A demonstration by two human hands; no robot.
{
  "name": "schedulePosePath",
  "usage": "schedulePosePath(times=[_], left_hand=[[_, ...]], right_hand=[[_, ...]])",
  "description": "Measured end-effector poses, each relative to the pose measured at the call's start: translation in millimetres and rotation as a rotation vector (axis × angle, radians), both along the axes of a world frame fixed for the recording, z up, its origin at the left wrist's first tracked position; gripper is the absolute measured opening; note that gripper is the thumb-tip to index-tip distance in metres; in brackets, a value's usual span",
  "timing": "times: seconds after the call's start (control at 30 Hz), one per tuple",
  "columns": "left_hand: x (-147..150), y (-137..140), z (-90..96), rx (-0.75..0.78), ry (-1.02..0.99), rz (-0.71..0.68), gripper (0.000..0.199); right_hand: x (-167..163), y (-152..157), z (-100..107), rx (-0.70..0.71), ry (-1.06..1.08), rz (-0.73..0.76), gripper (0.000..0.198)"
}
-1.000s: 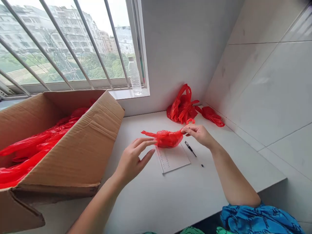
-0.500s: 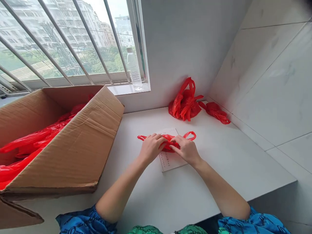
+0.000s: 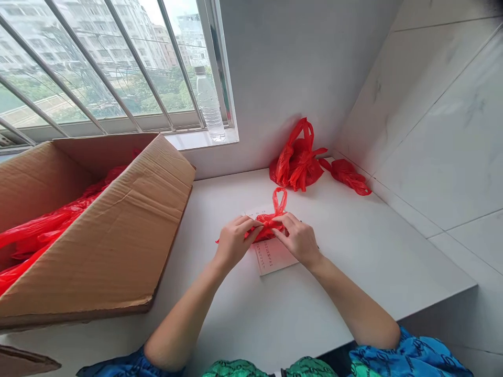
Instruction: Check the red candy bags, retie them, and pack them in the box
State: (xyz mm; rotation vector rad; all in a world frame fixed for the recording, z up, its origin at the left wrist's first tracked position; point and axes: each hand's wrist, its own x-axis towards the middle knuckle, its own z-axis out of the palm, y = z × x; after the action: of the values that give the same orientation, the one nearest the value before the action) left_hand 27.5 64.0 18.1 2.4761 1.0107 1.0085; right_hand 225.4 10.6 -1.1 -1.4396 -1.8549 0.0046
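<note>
A red plastic bag (image 3: 270, 222) is bunched up between my two hands, with one handle loop standing up behind it. My left hand (image 3: 238, 238) pinches the bag from the left, thumb and fingers together. From the right, my right hand (image 3: 297, 236) pinches it too, its fingertips close to those of the left. Under the bag lies a white booklet or sheet (image 3: 271, 257) with rows of small print, partly covered by the bag and my hands.
On the left stands an open cardboard box (image 3: 118, 235) holding several red plastic bags (image 3: 58, 217). A filled red bag (image 3: 297, 162) and a smaller red bundle (image 3: 350, 177) lie at the back of the white table (image 3: 377, 262). A clear bottle (image 3: 210, 107) stands on the windowsill.
The bag has turned and bunched tighter in my fingers; a handle loop now points up and away. Both hands have shifted slightly left, and the view has shifted a little.
</note>
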Motion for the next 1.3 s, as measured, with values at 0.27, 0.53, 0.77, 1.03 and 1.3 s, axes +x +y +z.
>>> schedulePosePath(times=[0.27,0.53,0.77,1.03,1.3], left_hand=[[-29.2,18.5,-2.4,-0.04,-0.089,0.229,0.024],[-25.6,-4.0,9.2,0.121,0.019,0.228,0.034],[5.9,-9.5,4.7,0.212,0.121,0.046,0.016],[-43.2,10.3,2.4,-0.177,-0.492,0.328,0.023],[-41.0,-18.8,30.3,-0.229,-0.413,-0.074,0.019]], right_hand=[[36.1,-2.9,13.6,0.015,0.158,-0.12,0.017],[40.2,-6.3,19.3,-0.112,0.212,0.078,0.007],[14.9,-8.8,16.3,-0.099,0.156,0.12,0.016],[53.8,-1.1,16.9,-0.021,0.597,-0.208,0.014],[15.2,-25.2,40.1,0.283,0.324,0.092,0.007]])
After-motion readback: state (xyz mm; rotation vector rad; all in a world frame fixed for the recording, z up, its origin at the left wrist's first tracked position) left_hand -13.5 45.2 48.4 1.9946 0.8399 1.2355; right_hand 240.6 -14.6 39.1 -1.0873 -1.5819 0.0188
